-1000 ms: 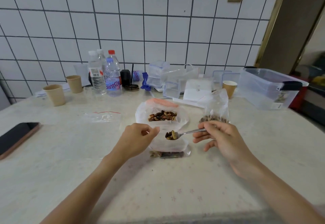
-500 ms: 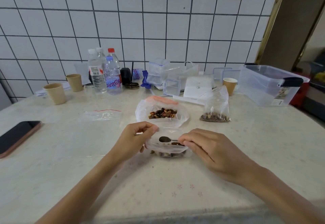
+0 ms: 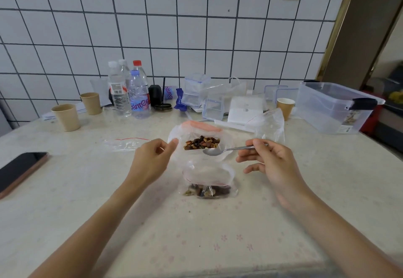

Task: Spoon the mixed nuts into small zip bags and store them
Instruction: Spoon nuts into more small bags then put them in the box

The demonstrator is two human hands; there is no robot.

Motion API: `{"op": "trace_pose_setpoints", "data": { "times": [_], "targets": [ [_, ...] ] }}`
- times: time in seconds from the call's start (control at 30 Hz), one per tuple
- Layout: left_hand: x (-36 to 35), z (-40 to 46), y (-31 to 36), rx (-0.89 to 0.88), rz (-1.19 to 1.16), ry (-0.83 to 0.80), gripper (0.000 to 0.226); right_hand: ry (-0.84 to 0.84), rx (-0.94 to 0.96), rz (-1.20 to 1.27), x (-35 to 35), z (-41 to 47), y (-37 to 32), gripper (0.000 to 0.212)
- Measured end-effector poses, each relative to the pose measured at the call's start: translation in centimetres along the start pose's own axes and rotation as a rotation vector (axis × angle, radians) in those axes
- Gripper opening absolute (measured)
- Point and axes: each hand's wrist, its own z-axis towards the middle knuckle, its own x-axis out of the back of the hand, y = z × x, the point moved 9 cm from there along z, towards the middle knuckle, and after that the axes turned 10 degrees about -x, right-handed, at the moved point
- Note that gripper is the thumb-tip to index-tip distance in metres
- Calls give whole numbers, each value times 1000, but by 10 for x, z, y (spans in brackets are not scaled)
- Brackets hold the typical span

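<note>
Spoon [image 3: 226, 150] lifted — bowl now empty.

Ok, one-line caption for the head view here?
Right hand holds an empty spoon over the nut bag; left hand pinches its rim.

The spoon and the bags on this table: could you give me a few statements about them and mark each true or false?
1. The spoon is empty. True.
2. The right hand holds the spoon. True.
3. The small bag near the person holds no nuts. False: nuts lie at its bottom.
4. The left hand holds the phone. False: the phone lies apart on the table; the hand pinches the big bag.
5. The big bag holds mixed nuts. True.
</note>
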Motion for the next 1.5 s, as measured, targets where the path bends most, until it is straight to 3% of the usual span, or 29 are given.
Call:
{"op": "trace_pose_setpoints", "data": {
  "times": [0.1,0.23,0.57,0.77,1.0,1.37,1.5],
  "targets": [
    [1,15,-20,84,36,87,58,17,-84,45,-8,15,8,26],
    [-19,32,-26,105,-56,62,65,24,-202,122,-23,38,19,28],
    [-39,35,-19,-140,-97,68,38,0,-192,-233,-61,70,41,26],
    [-46,29,-10,-187,-186,42,31,99,-157,-249,-57,86,42,24],
    [-39,31,-2,-242,-59,84,31,62,-139,-191,-52,90,60,21],
    [-40,32,-1,-238,-99,76,27,24,-167,-133,-57,96,71,16],
    [-35,33,-9,-198,-84,128,40,12,-166,-108,-56,92,71,18]
  ]
}}
